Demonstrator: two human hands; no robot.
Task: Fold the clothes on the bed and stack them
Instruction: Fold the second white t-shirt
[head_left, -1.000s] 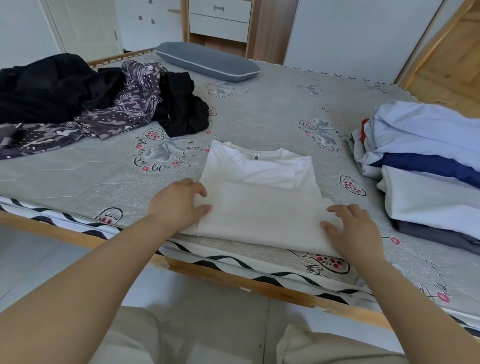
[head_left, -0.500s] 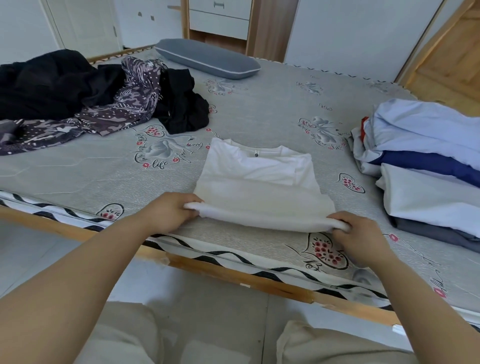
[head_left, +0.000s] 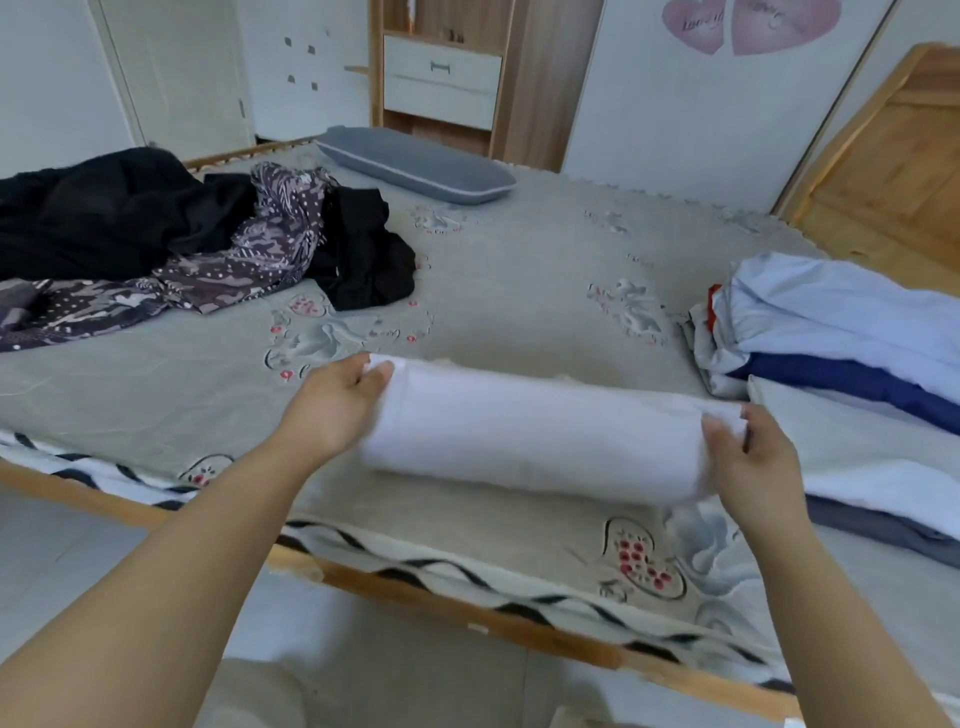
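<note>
A white T-shirt, folded into a long band, hangs just above the near part of the grey bed. My left hand grips its left end and my right hand grips its right end. To the right sits a stack of folded clothes in light blue, navy, white and grey. At the far left lies a heap of unfolded clothes, black and purple-patterned.
A grey pillow lies at the head of the bed. The wooden bed frame edge runs along the near side. A wooden drawer unit and white wardrobe doors stand behind the bed.
Both hands took hold of the shirt's near edge, then carried it up and forward over the shirt. The shirt is now a folded band held off the bed. The camera tilted up.
</note>
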